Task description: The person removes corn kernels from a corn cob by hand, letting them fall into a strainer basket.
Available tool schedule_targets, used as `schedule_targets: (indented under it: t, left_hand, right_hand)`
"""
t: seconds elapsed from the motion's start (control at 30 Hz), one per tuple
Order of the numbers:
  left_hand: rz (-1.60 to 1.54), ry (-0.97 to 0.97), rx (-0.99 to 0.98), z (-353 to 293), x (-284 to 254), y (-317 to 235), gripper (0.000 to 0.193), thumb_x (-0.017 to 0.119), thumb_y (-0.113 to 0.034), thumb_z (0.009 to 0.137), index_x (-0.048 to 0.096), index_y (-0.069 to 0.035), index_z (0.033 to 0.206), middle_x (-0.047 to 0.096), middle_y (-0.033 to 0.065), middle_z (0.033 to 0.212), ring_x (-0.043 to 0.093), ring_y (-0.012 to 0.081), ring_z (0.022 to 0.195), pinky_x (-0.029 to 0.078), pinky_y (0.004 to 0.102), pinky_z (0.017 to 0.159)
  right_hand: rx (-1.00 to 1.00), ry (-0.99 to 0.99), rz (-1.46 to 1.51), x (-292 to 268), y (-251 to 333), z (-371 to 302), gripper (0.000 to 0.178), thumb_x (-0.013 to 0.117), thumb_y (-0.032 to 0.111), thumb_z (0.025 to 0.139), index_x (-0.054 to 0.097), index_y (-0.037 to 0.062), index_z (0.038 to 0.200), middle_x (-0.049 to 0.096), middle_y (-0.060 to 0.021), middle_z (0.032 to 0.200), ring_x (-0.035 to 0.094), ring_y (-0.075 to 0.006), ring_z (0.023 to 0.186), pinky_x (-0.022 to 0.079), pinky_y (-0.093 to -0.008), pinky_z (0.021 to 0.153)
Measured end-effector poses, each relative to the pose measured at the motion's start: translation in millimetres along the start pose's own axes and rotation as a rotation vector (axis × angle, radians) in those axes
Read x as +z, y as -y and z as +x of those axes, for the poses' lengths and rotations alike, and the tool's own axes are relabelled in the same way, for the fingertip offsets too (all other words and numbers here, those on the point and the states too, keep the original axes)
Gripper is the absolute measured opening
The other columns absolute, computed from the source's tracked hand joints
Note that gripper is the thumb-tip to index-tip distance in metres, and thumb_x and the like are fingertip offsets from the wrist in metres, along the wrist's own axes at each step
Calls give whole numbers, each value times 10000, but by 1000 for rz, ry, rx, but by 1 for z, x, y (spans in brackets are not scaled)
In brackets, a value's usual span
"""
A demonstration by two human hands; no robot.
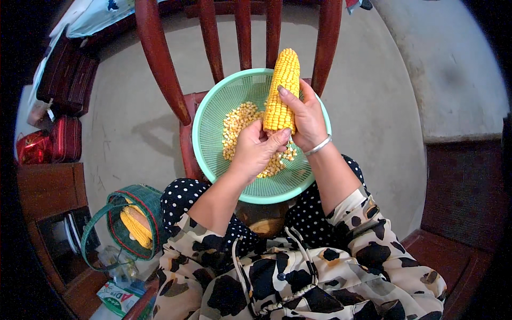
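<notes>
A yellow corn cob (284,88), still covered with kernels along most of its length, is held tilted over a pale green plastic colander (208,130). My right hand (308,117) wraps round its right side, the thumb lying across the kernels; a silver bracelet circles that wrist. At the cob's lower end, my left hand (256,149) is closed, its thumb pressed against the kernels there. Loose corn kernels (240,120) lie scattered on the colander's bottom, partly hidden beneath my hands.
The colander rests on a dark red wooden chair (192,144) with a slatted back. At lower left, a green woven basket (120,224) holds corn cobs (136,226). Plastic bags and a white-green carton (118,298) lie below it. A wooden cabinet (53,186) stands at far left.
</notes>
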State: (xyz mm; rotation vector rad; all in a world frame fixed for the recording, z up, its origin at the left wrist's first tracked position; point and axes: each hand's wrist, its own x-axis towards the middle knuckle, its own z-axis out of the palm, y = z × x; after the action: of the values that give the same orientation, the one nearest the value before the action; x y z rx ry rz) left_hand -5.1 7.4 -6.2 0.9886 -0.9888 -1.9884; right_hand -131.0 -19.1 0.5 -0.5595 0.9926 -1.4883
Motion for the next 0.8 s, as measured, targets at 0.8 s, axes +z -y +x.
schedule_targets:
  t: [0.8]
  left_hand:
    - [-19, -18, -37, 1, 6, -3, 286, 445, -84, 788, 470, 15, 1055, 558, 86, 955, 569, 155, 781, 489, 272, 689]
  right_hand:
    - [-25, -8, -56, 1, 1, -2, 562, 660, 78, 771, 344, -2, 1229, 551, -107, 1002, 585, -173, 833, 518, -291, 673]
